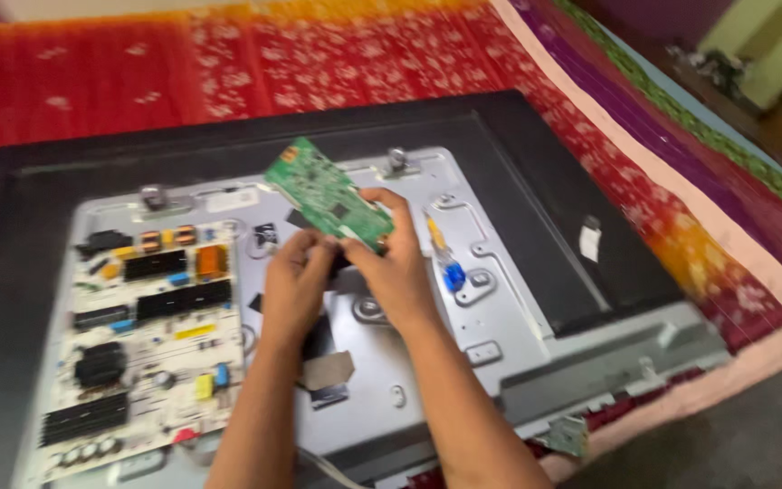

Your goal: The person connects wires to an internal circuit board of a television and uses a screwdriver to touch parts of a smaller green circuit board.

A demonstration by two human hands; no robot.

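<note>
A narrow green circuit board (319, 188) is held tilted above the open back of a flat television. My right hand (393, 263) grips its lower right end, fingers curled over the edge. My left hand (298, 282) pinches the same lower end from the left, thumb against the board. Both hands meet over the middle of the grey metal back plate (500, 299). The board's upper left end sticks out free toward the plate's far edge.
A large white power board (142, 335) with black heat sinks, coils and yellow parts is mounted on the plate's left side. A blue and yellow connector (450, 267) lies right of my hands. The black television frame (536, 172) rests on a red patterned cloth (228, 63).
</note>
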